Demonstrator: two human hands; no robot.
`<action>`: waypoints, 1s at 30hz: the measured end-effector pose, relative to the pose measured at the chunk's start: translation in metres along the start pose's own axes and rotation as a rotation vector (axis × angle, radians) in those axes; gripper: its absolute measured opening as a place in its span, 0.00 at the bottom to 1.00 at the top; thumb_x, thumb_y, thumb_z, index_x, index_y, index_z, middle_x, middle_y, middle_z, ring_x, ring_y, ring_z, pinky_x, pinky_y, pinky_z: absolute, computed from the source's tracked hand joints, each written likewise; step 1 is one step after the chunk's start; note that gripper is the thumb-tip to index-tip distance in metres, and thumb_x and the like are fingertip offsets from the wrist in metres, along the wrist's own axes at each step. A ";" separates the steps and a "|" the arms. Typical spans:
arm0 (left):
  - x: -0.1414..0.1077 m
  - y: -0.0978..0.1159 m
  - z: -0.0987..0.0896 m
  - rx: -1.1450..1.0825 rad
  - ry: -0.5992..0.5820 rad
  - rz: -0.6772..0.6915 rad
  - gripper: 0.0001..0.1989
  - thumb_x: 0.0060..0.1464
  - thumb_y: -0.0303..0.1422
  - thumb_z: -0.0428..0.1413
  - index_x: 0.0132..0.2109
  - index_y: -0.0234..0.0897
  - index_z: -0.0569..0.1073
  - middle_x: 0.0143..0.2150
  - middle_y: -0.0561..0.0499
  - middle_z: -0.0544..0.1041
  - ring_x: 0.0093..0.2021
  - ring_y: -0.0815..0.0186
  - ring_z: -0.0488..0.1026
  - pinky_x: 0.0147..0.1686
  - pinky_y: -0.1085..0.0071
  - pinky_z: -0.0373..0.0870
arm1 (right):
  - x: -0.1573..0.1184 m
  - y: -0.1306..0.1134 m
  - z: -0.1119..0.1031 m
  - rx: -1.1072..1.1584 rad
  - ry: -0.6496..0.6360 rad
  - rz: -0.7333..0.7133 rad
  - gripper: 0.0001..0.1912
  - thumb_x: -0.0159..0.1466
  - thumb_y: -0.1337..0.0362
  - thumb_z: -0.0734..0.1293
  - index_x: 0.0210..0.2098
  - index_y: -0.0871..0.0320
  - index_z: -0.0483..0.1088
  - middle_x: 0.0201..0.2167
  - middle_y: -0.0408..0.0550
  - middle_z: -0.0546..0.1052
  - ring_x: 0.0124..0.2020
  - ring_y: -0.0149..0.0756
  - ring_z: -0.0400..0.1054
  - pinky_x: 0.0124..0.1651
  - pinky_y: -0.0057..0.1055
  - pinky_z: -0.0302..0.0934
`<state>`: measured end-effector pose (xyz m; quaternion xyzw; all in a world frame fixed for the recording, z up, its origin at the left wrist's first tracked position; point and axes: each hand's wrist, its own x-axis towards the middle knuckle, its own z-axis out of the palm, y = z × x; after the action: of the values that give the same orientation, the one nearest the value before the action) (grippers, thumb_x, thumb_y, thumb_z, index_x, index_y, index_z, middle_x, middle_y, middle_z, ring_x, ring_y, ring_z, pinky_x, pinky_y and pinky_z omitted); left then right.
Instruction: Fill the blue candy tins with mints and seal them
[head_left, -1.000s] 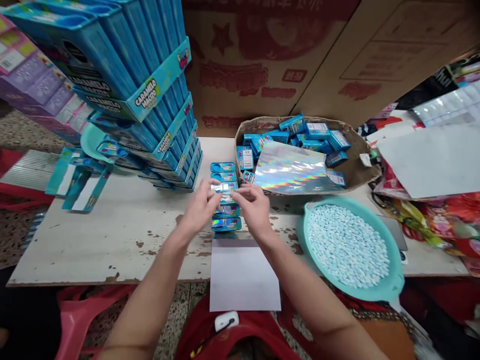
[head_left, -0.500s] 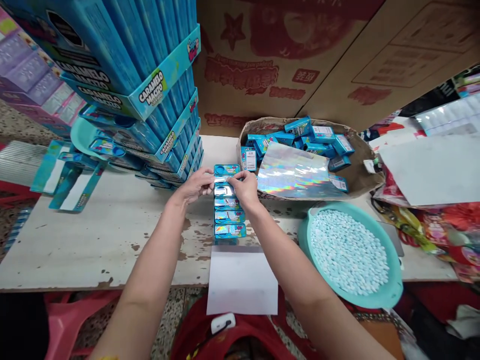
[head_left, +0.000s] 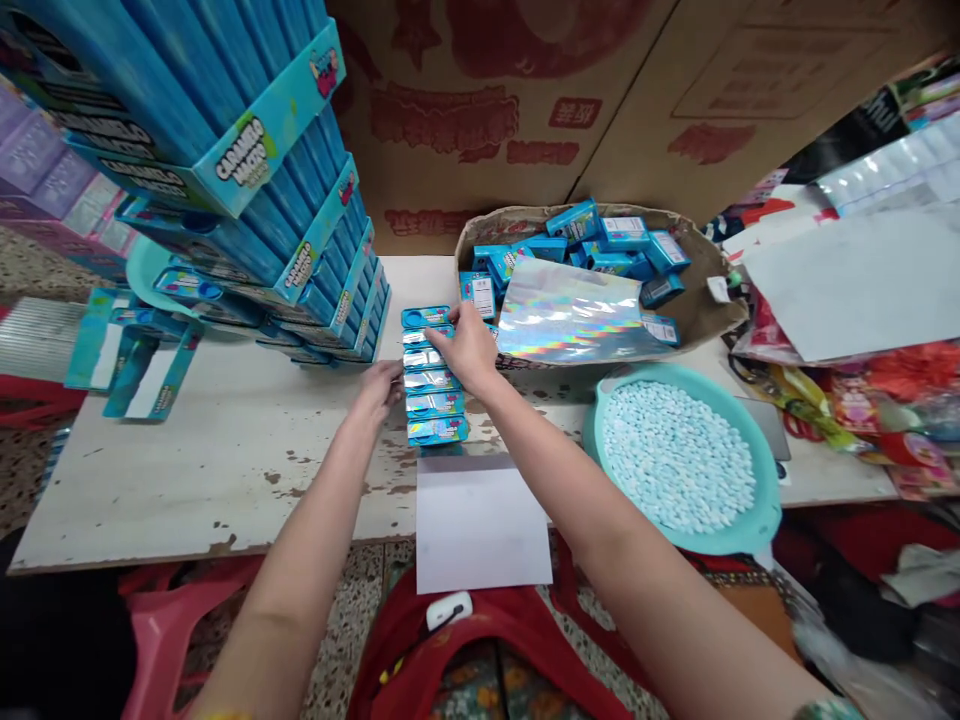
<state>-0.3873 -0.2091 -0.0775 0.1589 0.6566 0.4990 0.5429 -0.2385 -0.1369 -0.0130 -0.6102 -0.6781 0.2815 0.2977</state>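
Note:
A row of several small blue candy boxes [head_left: 435, 405], printed "Caramelo Macizo", lies on the worn white table [head_left: 247, 470]. Shiny strips show on the boxes near its far end. My right hand [head_left: 471, 350] is over the far right side of the row, thumb and fingers closed down on the second box from the far end. Beside the row's left edge is my left hand [head_left: 375, 392], its fingers curled and slightly blurred; what they hold, if anything, is hidden. A white sheet of paper [head_left: 484, 520] lies in front of the row, overhanging the table edge.
Behind the row, a cut-down cardboard tray [head_left: 705, 325] holds loose blue boxes and a holographic sheet [head_left: 574, 310]. A turquoise basin [head_left: 765, 510] of pale blue candies stands right. Stacked blue display boxes [head_left: 247, 150] rise left. Large cartons [head_left: 480, 110] form the back.
My left hand has come away from the top of the boxes to the row's left side. My right hand has shifted slightly over the row. The whole view has moved a little.

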 end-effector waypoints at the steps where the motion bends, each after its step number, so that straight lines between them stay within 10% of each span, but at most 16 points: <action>1: -0.013 -0.013 -0.005 0.020 0.070 0.027 0.10 0.44 0.33 0.57 0.34 0.35 0.66 0.20 0.60 0.65 0.17 0.76 0.61 0.17 0.80 0.54 | 0.003 0.003 -0.003 0.027 -0.040 0.021 0.18 0.52 0.54 0.69 0.36 0.56 0.62 0.33 0.42 0.70 0.32 0.34 0.63 0.36 0.31 0.57; 6: -0.108 -0.096 -0.022 0.590 0.420 0.490 0.07 0.54 0.35 0.52 0.37 0.37 0.69 0.29 0.53 0.72 0.29 0.69 0.70 0.31 0.73 0.67 | -0.020 0.038 -0.040 0.349 0.027 0.021 0.11 0.59 0.58 0.65 0.38 0.57 0.64 0.35 0.44 0.72 0.32 0.31 0.65 0.38 0.29 0.60; 11: -0.150 -0.152 0.039 1.055 -0.248 0.972 0.13 0.61 0.28 0.46 0.49 0.34 0.70 0.49 0.43 0.75 0.52 0.61 0.69 0.52 0.65 0.65 | -0.121 0.109 -0.065 0.195 0.156 -0.020 0.09 0.66 0.61 0.57 0.40 0.57 0.65 0.37 0.48 0.71 0.37 0.33 0.66 0.40 0.30 0.61; 17: -0.126 -0.142 0.093 1.461 -0.260 0.724 0.18 0.64 0.32 0.39 0.52 0.34 0.70 0.39 0.42 0.77 0.40 0.59 0.74 0.44 0.62 0.67 | -0.190 0.183 -0.040 -0.233 -0.255 0.092 0.06 0.61 0.68 0.61 0.34 0.56 0.69 0.34 0.47 0.73 0.36 0.37 0.67 0.39 0.31 0.60; 26: -0.130 -0.116 0.110 1.676 -0.212 0.587 0.17 0.60 0.23 0.40 0.47 0.32 0.70 0.48 0.38 0.71 0.50 0.54 0.68 0.38 0.65 0.69 | -0.205 0.186 -0.062 -0.262 -0.386 0.176 0.04 0.53 0.70 0.64 0.24 0.55 0.68 0.25 0.43 0.72 0.26 0.33 0.65 0.29 0.27 0.55; 30: -0.127 -0.125 0.105 1.724 -0.357 0.392 0.14 0.58 0.22 0.42 0.44 0.32 0.71 0.42 0.41 0.73 0.42 0.56 0.73 0.36 0.65 0.70 | -0.197 0.181 -0.072 -0.204 -0.218 0.105 0.05 0.59 0.65 0.62 0.34 0.56 0.69 0.33 0.46 0.72 0.33 0.34 0.67 0.37 0.29 0.61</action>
<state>-0.2080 -0.3100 -0.1012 0.6951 0.6698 -0.1150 0.2345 -0.0499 -0.3144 -0.1119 -0.6376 -0.6987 0.2910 0.1435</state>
